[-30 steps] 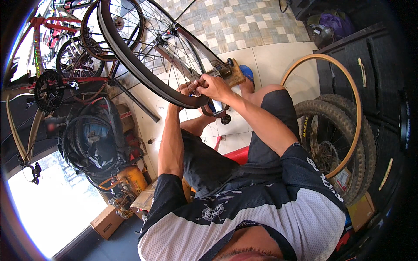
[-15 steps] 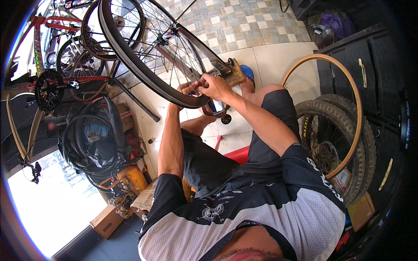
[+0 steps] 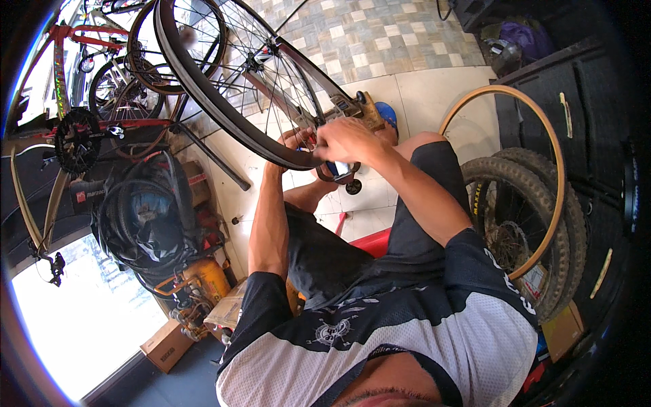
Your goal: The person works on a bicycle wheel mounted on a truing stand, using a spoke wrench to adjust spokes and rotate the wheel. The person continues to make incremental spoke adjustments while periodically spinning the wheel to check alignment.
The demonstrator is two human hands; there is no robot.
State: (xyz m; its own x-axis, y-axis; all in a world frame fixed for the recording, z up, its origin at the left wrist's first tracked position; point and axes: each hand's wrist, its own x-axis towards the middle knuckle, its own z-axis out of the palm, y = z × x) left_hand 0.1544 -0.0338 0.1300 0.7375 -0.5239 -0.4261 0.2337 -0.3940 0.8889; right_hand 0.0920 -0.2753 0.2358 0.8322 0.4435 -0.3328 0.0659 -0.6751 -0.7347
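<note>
A black-rimmed bicycle wheel [image 3: 224, 112] stands upright in a wheel truing stand [image 3: 298, 64], whose two arms reach up to the hub. My left hand [image 3: 293, 138] is at the lower spokes, partly hidden behind the rim, with its fingers curled in. Between my hands shows a small red thing, too small to name. My right hand [image 3: 349, 142] is bent over the near end of the rim, its fingers curled and slightly blurred. What either hand pinches is hidden. Below them, the stand's base carries a black round knob [image 3: 353, 186].
A tan rim [image 3: 557, 169] and knobbly tyres [image 3: 573, 230] lean against the dark cabinet [image 3: 597, 136] at right. At left are a red bike frame [image 3: 146, 123], a pile of black tyres and bags [image 3: 146, 217] and a yellow compressor [image 3: 207, 278]. A blue sandal [image 3: 386, 114] rests beside the stand.
My right hand has shifted slightly right and turned, with its back now more over the rim's end. The left hand stays at the spokes. The wheel and stand look unmoved.
</note>
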